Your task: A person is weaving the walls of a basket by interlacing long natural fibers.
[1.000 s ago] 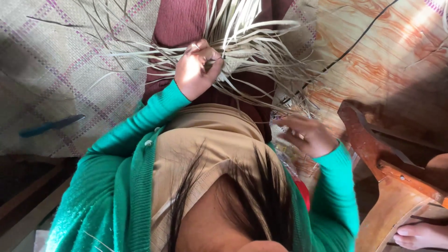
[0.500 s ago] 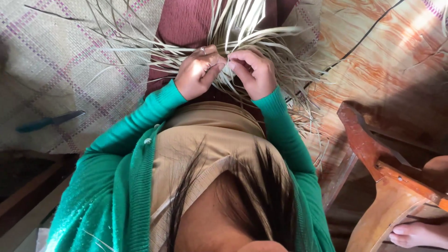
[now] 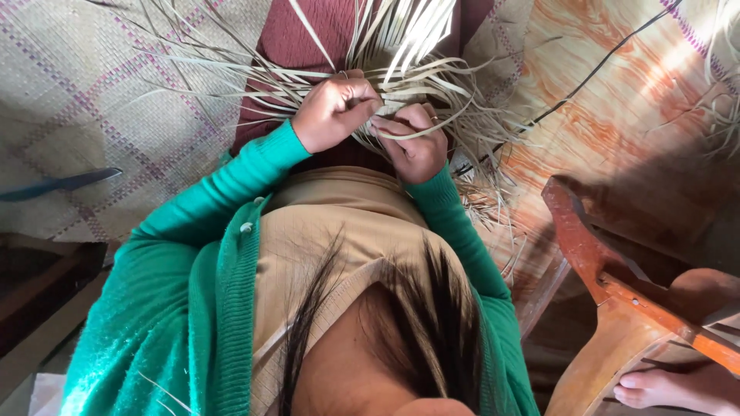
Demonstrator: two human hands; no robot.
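A spread bundle of pale dried leaf strips (image 3: 401, 54) fans out over a maroon cloth (image 3: 308, 38) on my lap. My left hand (image 3: 333, 113) is closed on several of these strips near where they cross. Touching it on the right, my right hand (image 3: 414, 142) pinches a strip between thumb and fingers. Both arms are in green cardigan sleeves (image 3: 231, 185). Where the strips meet under my fingers is hidden.
A woven mat (image 3: 92, 100) with purple lines lies at the left, with a blue-handled blade (image 3: 58, 183) on it. A black cable (image 3: 586, 77) crosses an orange patterned floor covering (image 3: 617, 131). At the lower right are a wooden frame (image 3: 617, 308) and another person's bare foot (image 3: 655, 389).
My right hand rose from beside my lap at the right and joined my left hand at the strips. The left hand stayed in place, still holding them.
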